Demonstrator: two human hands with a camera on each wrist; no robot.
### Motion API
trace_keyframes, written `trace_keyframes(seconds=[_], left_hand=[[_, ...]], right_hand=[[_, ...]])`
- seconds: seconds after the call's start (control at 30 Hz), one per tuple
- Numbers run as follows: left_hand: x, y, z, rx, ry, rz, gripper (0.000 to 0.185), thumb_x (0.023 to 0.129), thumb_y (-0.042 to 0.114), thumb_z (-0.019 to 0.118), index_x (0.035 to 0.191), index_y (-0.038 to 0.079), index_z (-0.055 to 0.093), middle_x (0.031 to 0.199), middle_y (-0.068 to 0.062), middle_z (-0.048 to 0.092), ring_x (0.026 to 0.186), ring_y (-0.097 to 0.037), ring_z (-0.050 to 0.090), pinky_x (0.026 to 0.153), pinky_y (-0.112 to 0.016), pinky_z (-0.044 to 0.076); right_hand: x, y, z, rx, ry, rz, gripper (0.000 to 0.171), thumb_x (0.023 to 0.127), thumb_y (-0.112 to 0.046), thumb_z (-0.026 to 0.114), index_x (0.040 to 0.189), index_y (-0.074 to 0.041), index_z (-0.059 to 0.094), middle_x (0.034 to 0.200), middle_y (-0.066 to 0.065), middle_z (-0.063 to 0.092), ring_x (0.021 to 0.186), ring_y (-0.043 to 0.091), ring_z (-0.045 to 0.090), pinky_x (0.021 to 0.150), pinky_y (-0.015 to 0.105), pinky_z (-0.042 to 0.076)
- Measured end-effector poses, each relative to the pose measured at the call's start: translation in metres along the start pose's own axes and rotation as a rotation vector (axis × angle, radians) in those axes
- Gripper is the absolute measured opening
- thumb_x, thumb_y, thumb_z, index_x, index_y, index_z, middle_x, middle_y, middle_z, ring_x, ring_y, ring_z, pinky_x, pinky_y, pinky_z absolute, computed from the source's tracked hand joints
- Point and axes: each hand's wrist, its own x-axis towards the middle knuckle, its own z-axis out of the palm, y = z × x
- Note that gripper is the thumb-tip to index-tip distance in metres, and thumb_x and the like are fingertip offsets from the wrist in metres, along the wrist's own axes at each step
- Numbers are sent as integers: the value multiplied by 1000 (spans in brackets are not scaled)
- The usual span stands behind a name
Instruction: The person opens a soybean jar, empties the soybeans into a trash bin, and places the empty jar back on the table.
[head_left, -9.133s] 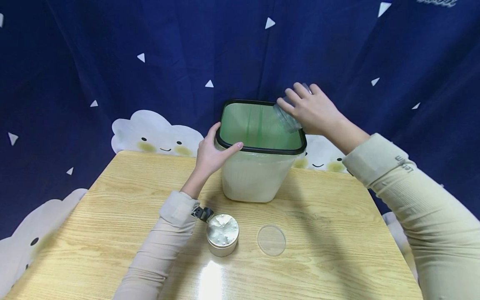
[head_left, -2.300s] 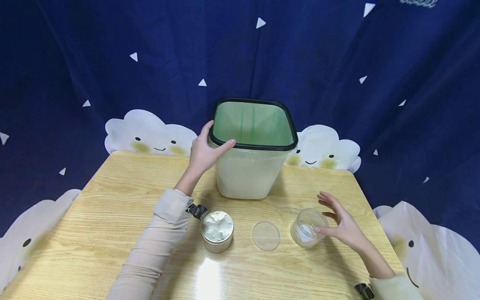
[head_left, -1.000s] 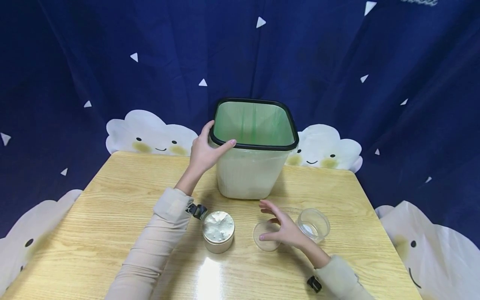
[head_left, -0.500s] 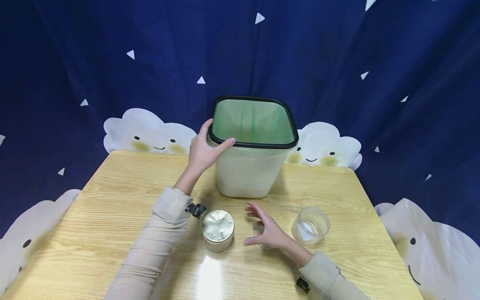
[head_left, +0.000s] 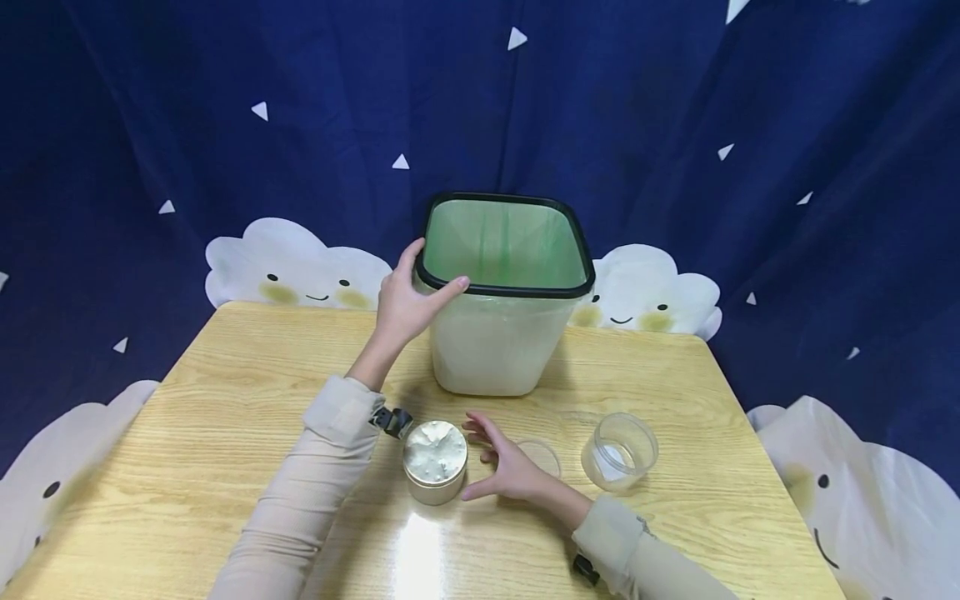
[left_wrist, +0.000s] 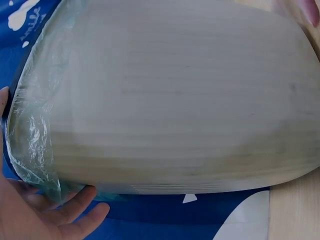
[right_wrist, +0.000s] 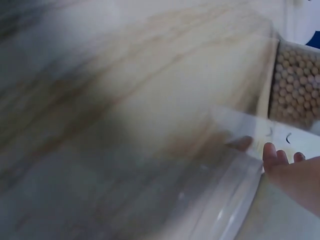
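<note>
Grabbing the silver-topped tub (head_left: 435, 461) in front of the bin (head_left: 491, 346) seems the step now — left hand (head_left: 403, 307) holding the bin's corner, right hand (head_left: 508, 468) spread wide, holding nothing — so its fingers likely need to curl round the tub.

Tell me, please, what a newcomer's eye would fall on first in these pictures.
Probably the bin, at the far side of the table, its black rim held by the left hand. Next, the shiny-topped tin, nearer the camera, with the right hand open beside it. Behind the table, a blue curtain with smiling clouds.
</note>
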Motion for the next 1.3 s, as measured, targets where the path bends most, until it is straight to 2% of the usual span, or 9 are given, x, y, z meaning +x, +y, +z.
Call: trace_keyframes(seconds=[0.2,0.47,0.73,0.97,1.1,1.3], left_hand=[[1,0,0,2,0,5,87,71,54,69,141,16,33,137,-14,42,122,-29,40,99,-44,33],[1,1,1,4,-3,2,87,70,54,69,141,17,33,137,-13,41,123,-29,39,99,-43,33],[0,2,1,-1,-3,-1,87,71,53,69,141,15,33,137,-14,41,123,-30,39,99,-44,33],[0,2,1,4,-7,-5,87,72,54,68,141,15,32,137,-14,41,123,-29,39,99,-44,33],[0,2,0,15,-23,-15,88,72,55,67,142,15,31,138,-14,40,123,-31,38,99,-45,33],[0,5,-5,38,-70,-17,90,73,55,65,144,16,25,142,-12,34,127,-30,33,101,-46,29]], right_hand=[[8,1,11,11,-23,30,109,61,-4,83,143,-2,13,141,16,31,126,30,34,99,44,32],[19,3,25,106,-29,36,109,55,4,83,141,-3,17,132,7,41,124,23,36,106,41,19],[22,3,32,32,23,52,102,52,3,85,136,-13,31,124,1,50,116,19,45,103,38,26],[13,-25,31,-3,51,40,92,52,2,84,131,-9,39,119,3,54,112,20,48,101,38,30],[9,-30,29,4,80,65,88,53,0,85,129,-8,42,117,3,56,110,19,50,100,38,30],[6,-38,20,35,104,44,86,53,3,82,130,-5,42,118,8,56,109,22,51,99,39,31]])
